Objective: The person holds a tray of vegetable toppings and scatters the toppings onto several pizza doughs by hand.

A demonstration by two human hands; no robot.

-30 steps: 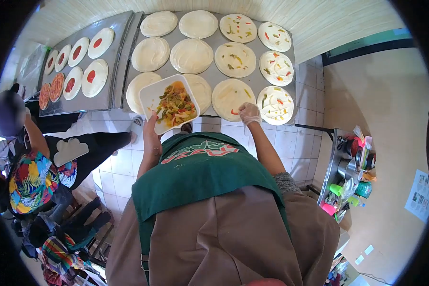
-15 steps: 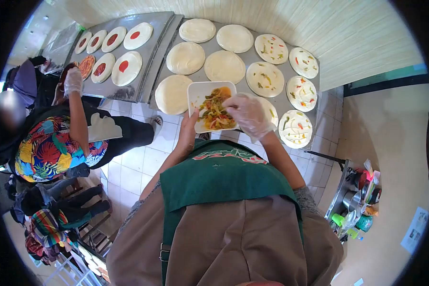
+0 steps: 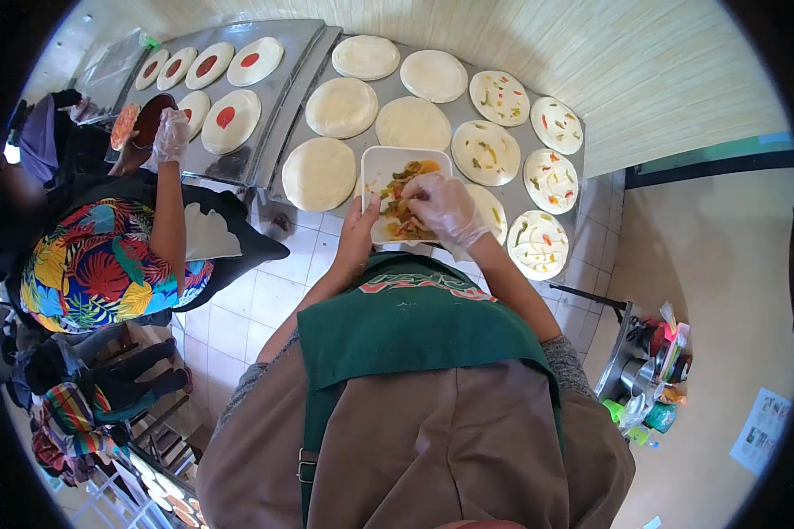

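My bare left hand (image 3: 356,236) grips the left side of a white tray (image 3: 374,169) in front of my apron. Inside lie mixed strips of sliced peppers (image 3: 400,231), green, yellow, orange and red. In a clear plastic glove, my right hand (image 3: 445,208) reaches over the tray's right side, its fingers bunched together down in the peppers. Just beyond the tray, flat dough rounds (image 3: 413,124) rest on a metal table. Those on the right, such as the dough round with peppers (image 3: 485,152), carry scattered strips; one is partly hidden behind my right hand.
A co-worker in a colourful shirt (image 3: 106,269) stands at the left, holding a dark bowl (image 3: 154,119) with a gloved hand over it. Dough rounds with red sauce (image 3: 230,121) lie on the metal table (image 3: 304,53) there. A side shelf (image 3: 622,348) with pots is at right.
My view has shifted slightly. My right hand's fingers have gathered closer among the peppers, and the tray sits slightly further right. The co-worker's gloved hand and bowl have moved right.
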